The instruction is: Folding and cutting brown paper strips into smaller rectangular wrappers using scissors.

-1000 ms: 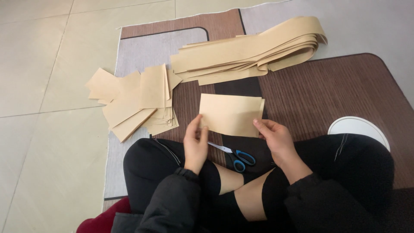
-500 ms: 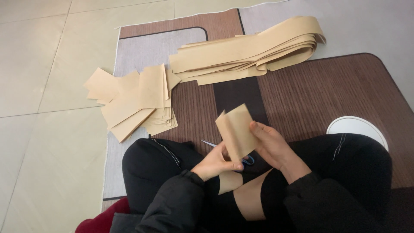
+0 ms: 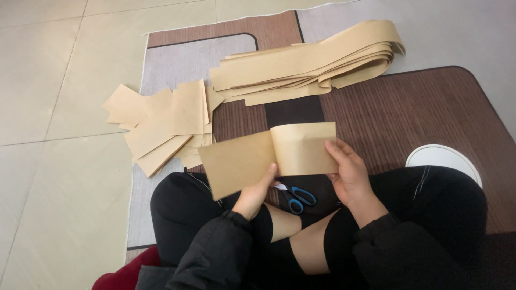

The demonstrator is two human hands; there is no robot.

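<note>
The person sits cross-legged on a mat (image 3: 430, 107) with brown and grey panels; both hands hold one sheet of tan paper (image 3: 269, 153) above the lap, close to the centre of the view; the sheet is bent in the middle, so that its right half curves up and its left half hangs lower toward 9 o'clock, probably because each hand carries its own half. The left hand (image 3: 255, 196) grips the lower edge of the left half, thumb on top and the other fingers hidden under the paper, so they are clamped on the sheet; the right hand (image 3: 349, 174) pinches the right edge, fingers together on the front of the paper and the thumb behind it, as far as I can tell. Just below the sheet, at 6 o'clock between the knees, lie scissors (image 3: 295, 196) with blue handles, within easy reach but touched by no hand. At 10 o'clock from the hands a loose pile of cut pieces (image 3: 166, 123) rests partly on the mat and partly on the tiled floor (image 3: 54, 188); at 12 o'clock a long folded strip (image 3: 306, 64) of the same paper lies across the mat; at 3 o'clock, beside the right knee, a white round dish (image 3: 443, 158) is partly covered by the leg.
</note>
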